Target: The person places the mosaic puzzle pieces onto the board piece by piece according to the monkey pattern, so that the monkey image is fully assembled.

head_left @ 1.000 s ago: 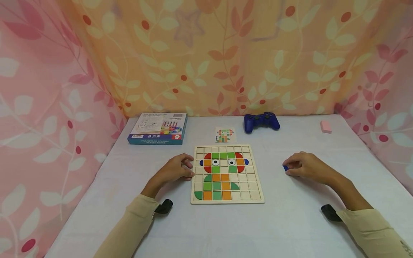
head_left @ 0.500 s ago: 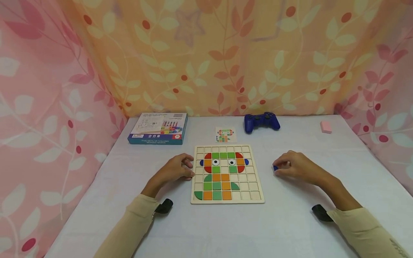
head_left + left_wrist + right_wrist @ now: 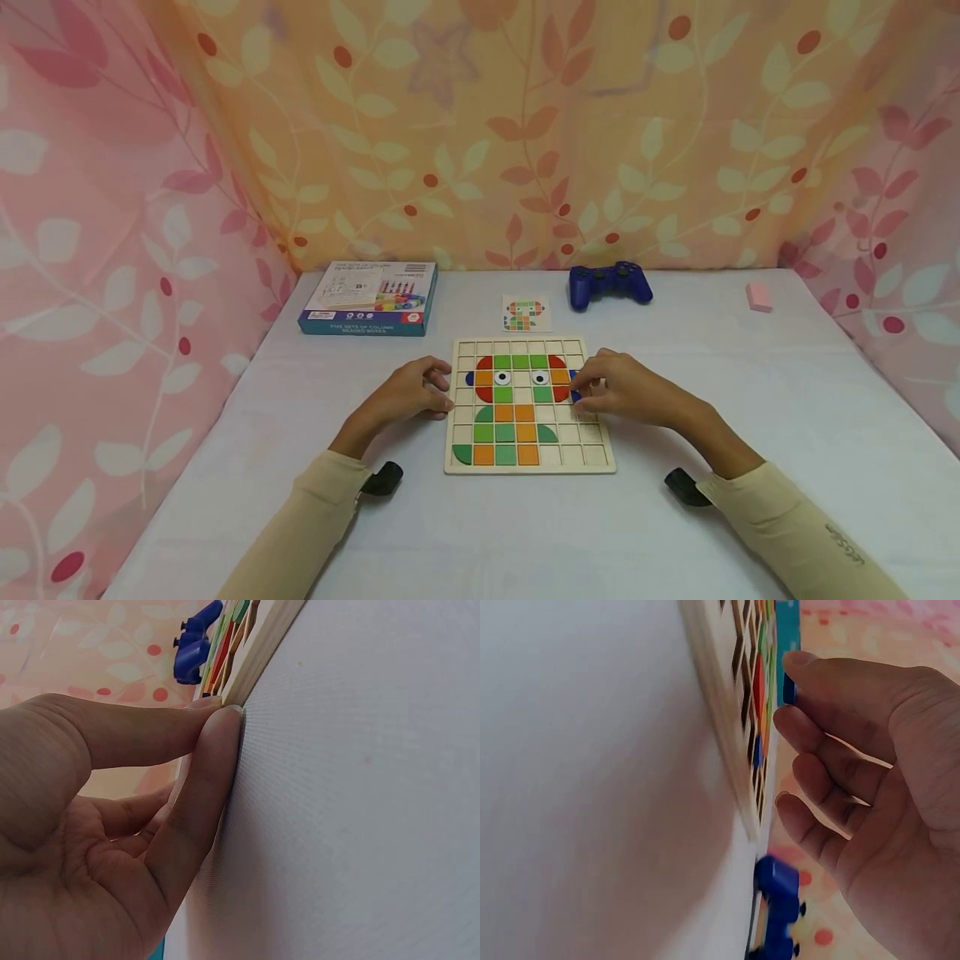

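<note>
A wooden pattern board (image 3: 558, 458) with a grid of square cells lies on the table, partly filled with green, orange, red and blue pieces and two eye pieces. At its left edge, my left hand (image 3: 408, 390) grips the rim with thumb and index finger, as the left wrist view also shows. My right hand (image 3: 626, 390) is over the board's right side, pinching a small blue piece (image 3: 789, 688) between thumb and index finger. Beside that piece, the blue ear piece (image 3: 573, 377) on the board is partly hidden by the fingers.
Behind the board lies a pattern card (image 3: 527, 313) with a similar figure. A flat box (image 3: 367, 298) sits at the back left, a blue game controller (image 3: 611, 285) at the back middle, and a pink block (image 3: 758, 297) at the back right. Patterned curtains surround the white table.
My right hand has moved left from the bare table to the board's right side, carrying the blue piece. My left hand has stayed at the board's left edge.
</note>
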Demonstrator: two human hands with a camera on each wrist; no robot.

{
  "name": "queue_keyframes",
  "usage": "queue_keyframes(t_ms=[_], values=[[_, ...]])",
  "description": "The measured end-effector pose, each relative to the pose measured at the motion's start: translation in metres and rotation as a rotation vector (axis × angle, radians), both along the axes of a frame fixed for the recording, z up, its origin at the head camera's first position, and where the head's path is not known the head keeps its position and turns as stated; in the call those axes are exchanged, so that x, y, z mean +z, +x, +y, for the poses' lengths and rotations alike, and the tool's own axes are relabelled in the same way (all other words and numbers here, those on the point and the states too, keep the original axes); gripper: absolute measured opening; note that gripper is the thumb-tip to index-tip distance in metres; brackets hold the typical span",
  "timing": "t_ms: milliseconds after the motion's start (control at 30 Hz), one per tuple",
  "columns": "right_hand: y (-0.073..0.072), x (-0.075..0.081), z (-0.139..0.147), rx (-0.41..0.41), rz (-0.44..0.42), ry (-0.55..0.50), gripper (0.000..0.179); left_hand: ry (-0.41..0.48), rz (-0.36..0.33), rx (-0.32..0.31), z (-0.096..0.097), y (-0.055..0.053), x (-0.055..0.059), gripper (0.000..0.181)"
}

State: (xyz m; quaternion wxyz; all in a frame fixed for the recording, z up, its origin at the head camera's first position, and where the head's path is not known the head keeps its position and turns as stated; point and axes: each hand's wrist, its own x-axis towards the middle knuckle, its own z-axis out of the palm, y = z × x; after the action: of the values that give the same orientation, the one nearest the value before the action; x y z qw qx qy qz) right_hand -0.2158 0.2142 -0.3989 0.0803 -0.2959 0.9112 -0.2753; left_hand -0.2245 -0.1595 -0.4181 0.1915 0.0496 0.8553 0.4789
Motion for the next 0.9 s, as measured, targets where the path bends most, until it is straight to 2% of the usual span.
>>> queue_keyframes(t_ms=[467, 733, 900], values=[[0.000, 0.004, -0.082, 0.188, -0.033, 0.050, 0.020, -0.006, -0.001, 0.006, 0.000, -0.001, -0.002, 0.058], [0.009, 0.003, -0.117, 0.243, -0.038, 0.045, 0.023, -0.002, -0.004, -0.002, -0.002, -0.001, -0.002, 0.058], [0.011, 0.000, -0.134, 0.248, -0.036, 0.061, 0.022, 0.006, 0.009, -0.028, -0.003, -0.001, -0.002, 0.058]])
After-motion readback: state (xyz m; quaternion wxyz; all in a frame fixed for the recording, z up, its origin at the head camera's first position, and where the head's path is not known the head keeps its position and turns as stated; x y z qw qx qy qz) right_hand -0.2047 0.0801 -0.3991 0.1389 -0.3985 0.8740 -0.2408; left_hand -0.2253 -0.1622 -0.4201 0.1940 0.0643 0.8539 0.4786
